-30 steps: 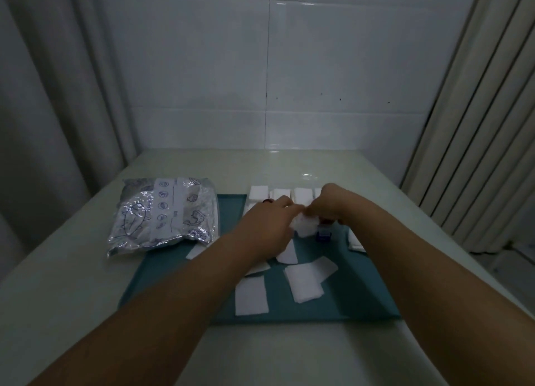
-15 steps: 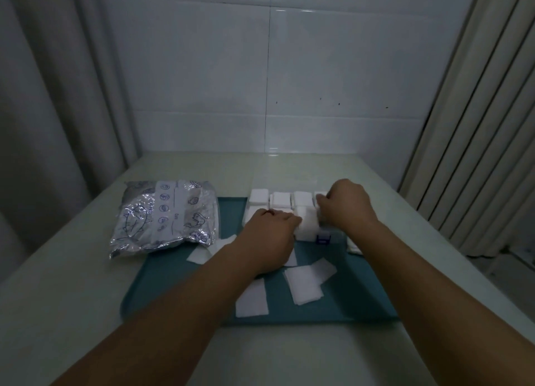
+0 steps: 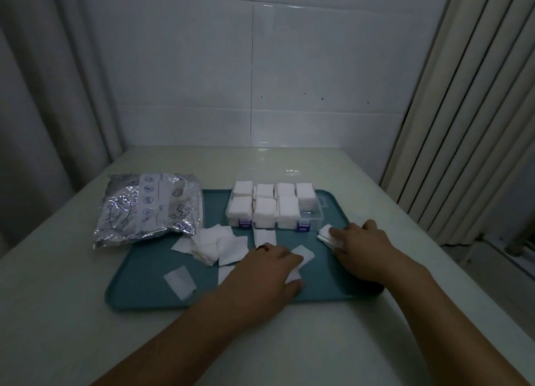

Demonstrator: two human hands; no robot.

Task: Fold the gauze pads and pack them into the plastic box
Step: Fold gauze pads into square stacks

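Currently, status: packing is judged well advanced.
Box (image 3: 314, 216): set at the tray's far side; seven compartments are seen filled with folded gauze, the near-right one appears empty.
Loose pads (image 3: 215, 245): left unfolded on the tray (image 3: 139, 291); one lies apart (image 3: 179, 281).
Left hand (image 3: 266, 272): laid flat on a pad (image 3: 302, 255), fingers relaxed, nothing gripped.
Right hand (image 3: 362, 242): a folded stack (image 3: 327, 235) is pressed under the fingers; whether a grip is closed on it cannot be told.
Surroundings: a foil bag (image 3: 147, 209) rests on the tabletop (image 3: 58, 313), overlapping the tray's left edge.
Obstructions: none are seen before the box.
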